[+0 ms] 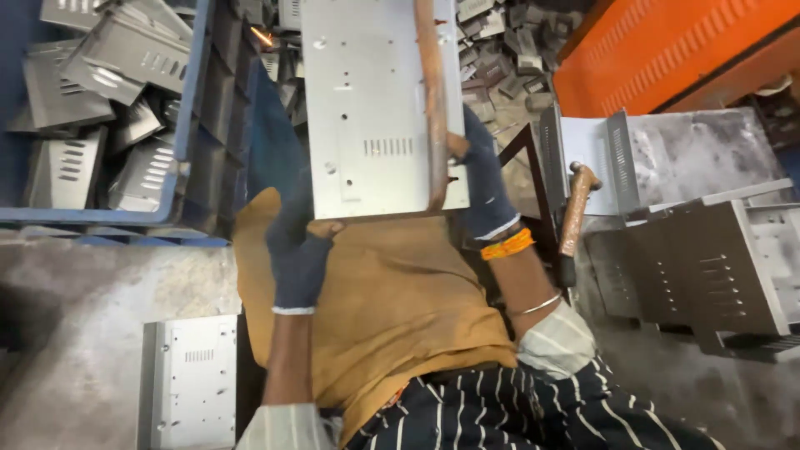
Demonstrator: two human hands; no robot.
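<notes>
L hand point(298, 250), dark glove, grips the near-left corner of a flat grey sheet-metal panel point(367, 100) w/ punched holes and a slot row; fingers closed on its edge. R hand point(482, 187), also gloved, is closed on the panel's right edge by a rusty bar point(432, 100) lying along it. Panel held up over the lap, above an ochre cloth point(392, 317). Both wrists bent up, forearms angled in. Looks like mid-handling of one panel; any shift needs both grips kept firm. Hammer point(575, 208) just right; blue crate point(187, 108) of bent parts far left; another panel point(196, 379) near left.
</notes>
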